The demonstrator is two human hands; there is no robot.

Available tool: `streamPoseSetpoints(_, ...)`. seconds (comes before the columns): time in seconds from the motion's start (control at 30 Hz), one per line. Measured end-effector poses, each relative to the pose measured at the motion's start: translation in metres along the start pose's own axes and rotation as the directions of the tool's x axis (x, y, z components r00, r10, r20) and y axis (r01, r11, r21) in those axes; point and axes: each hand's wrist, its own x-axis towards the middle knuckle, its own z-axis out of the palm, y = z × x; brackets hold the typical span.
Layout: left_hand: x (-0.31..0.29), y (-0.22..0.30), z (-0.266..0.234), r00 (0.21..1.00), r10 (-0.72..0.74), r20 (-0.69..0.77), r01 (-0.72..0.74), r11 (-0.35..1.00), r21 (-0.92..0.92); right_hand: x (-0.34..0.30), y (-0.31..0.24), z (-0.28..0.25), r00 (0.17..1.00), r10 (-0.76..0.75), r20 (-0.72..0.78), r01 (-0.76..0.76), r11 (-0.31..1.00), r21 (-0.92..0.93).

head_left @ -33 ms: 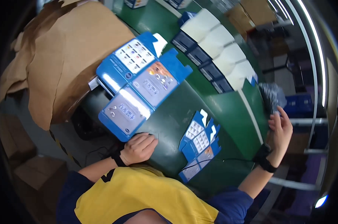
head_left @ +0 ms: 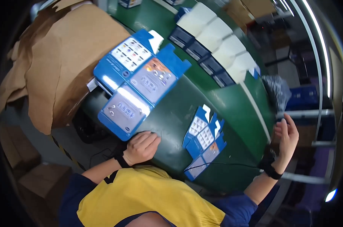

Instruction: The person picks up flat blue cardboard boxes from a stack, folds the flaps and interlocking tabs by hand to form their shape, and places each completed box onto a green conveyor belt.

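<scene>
My left hand [head_left: 142, 146] rests on the dark green table's near edge, its fingers curled together and nothing visible in them. Just beyond it lies a stack of large blue flat printed cartons [head_left: 120, 109], unfolded, with picture panels facing up. My right hand [head_left: 288, 132] is raised at the right, fingers loosely bent and apart, holding nothing. Close above its fingertips is a dark, crinkled plastic bag [head_left: 276, 90]. Between my hands lies a smaller blue flat printed carton [head_left: 205, 140]. A thin black cable [head_left: 228, 163] crosses its lower end toward my right wrist, which wears a black band [head_left: 272, 171].
A row of several dark blue boxes with raised white flaps [head_left: 217, 41] stands on the green surface [head_left: 251, 125] beyond. Brown paper [head_left: 73, 49] drapes over a pile at the left. Cardboard boxes [head_left: 44, 174] sit on the floor. A blue bin [head_left: 303, 97] is at the far right.
The view has shifted slightly. My right hand has moved a little down and away from the plastic bag, its fingers a bit straighter. My left hand stays by the cartons.
</scene>
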Motion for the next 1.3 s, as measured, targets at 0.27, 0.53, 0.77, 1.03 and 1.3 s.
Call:
streamPoseSetpoints(0.27, 0.015, 0.005, 0.012, 0.990, -0.043, 0.132, 0.049, 0.998, -0.037, -0.210, 0.145, 0.071, 0.780, 0.546, 0.305, -0.625, 0.694, 0.356)
streamPoseSetpoints(0.53, 0.082, 0.057, 0.071, 0.660, -0.287, 0.694, 0.733, 0.449, -0.511, -0.213, 0.120, 0.118, 0.789, 0.541, 0.289, -0.540, 0.390, 0.746)
streamPoseSetpoints(0.77, 0.099, 0.066, 0.085, 0.549, -0.402, 0.733, 0.737, 0.647, -0.197, -0.213, 0.156, 0.129, 0.841, 0.406, 0.358, -0.456, 0.176, 0.872)
streamPoseSetpoints(1.03, 0.075, 0.117, 0.046, 0.772, -0.368, 0.518, 0.630, 0.338, -0.699, -0.281, 0.084, 0.103, 0.980, -0.196, 0.021, 0.152, 0.820, 0.551)
streamPoseSetpoints(1.3, 0.067, 0.144, -0.006, 0.846, -0.007, 0.533, 0.526, 0.174, -0.833, -0.296, 0.081, 0.109, 0.965, -0.252, 0.073, 0.067, 0.506, 0.860)
